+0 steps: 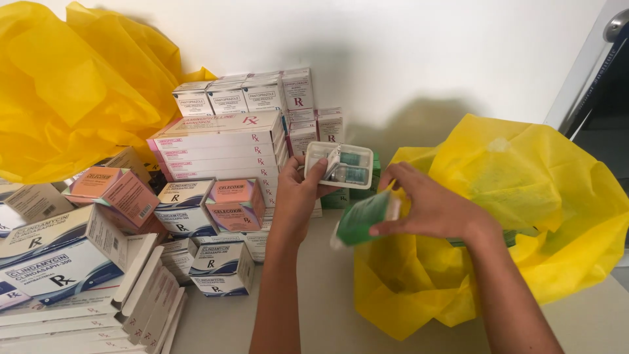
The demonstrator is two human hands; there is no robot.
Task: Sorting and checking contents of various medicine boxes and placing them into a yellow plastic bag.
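Green carton [364, 217] pinched in the right hand [438, 208] over the yellow bag [524, 216] at the table's right edge, left hand [303, 190] gripping the clear vial tray [339, 164] — best kept level.

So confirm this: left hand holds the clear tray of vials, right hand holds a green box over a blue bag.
Wrong on the bag. The head view shows the bag is yellow, not blue. The rest stands: the left hand holds the clear tray of vials, the right hand the green box.
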